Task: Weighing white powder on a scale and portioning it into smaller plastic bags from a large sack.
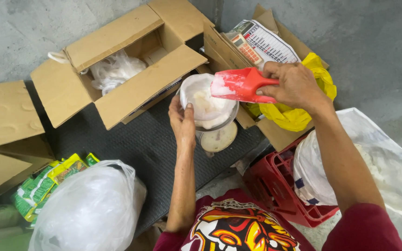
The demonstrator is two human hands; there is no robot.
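Red plastic, the scoop (238,84) was gripped by its handle in the closed right hand (294,86) and tipped over the small clear bag (205,104), whose mouth was pinched open above the scale (217,137) by the left hand (181,122), apparently so that white powder could be caught.

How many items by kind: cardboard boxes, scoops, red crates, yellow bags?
Cardboard boxes: 3, at the left edge, open in the middle, top right
Red scoop: 1, in the right hand
Red crate: 1
Yellow bag: 1
Total: 6
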